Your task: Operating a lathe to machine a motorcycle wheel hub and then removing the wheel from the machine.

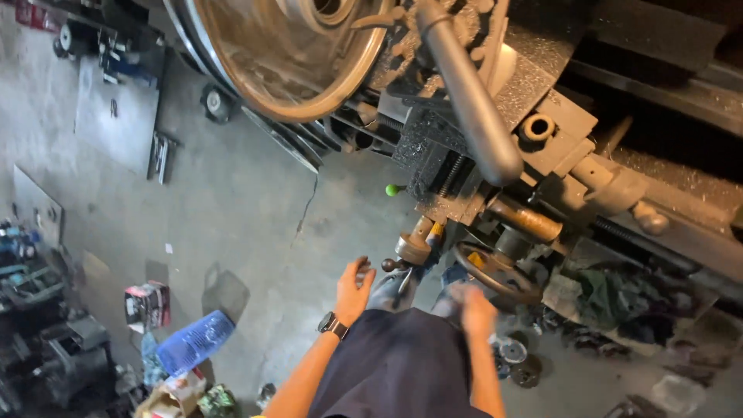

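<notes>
A big grimy cast-iron lathe [542, 147] carries a broad bronze-toned wheel [294, 54]. Below sits its round handwheel [495, 271] — the right hand [474, 308] blurs just beside it, grip unreadable. The left hand [354, 290] — fingers spread loose — nears a small dark knob [389, 265].

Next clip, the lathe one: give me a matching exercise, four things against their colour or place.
Things:
1. small knob on the lathe
2. handwheel
3. wristwatch
4. ribbed plastic piece on the floor

Descriptions:
A. blue
B. on the left hand's wrist
C. green
D. just above the right hand

Pairs: 1-C, 2-D, 3-B, 4-A
</notes>
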